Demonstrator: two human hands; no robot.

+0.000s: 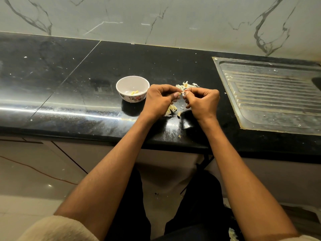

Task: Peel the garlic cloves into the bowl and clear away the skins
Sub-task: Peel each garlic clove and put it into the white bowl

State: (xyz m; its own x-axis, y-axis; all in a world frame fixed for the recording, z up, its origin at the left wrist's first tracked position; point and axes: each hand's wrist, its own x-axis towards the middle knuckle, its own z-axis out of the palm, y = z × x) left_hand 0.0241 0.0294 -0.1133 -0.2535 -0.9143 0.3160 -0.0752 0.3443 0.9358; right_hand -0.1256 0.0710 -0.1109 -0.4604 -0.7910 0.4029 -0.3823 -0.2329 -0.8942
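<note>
Two hands pinch clove point(182, 92) over black counter point(73, 80).

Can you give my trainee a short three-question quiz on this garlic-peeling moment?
1. True or false: the white bowl already holds a few peeled pieces.
2. Where do the loose skins lie relative to the bowl?
A. inside it
B. on the counter to its right
C. on the drainboard
3. Fill in: the left hand and right hand pinch one small ____ between them.

Key:
1. True.
2. B; more skins lie under the hands.
3. Garlic clove.
</note>
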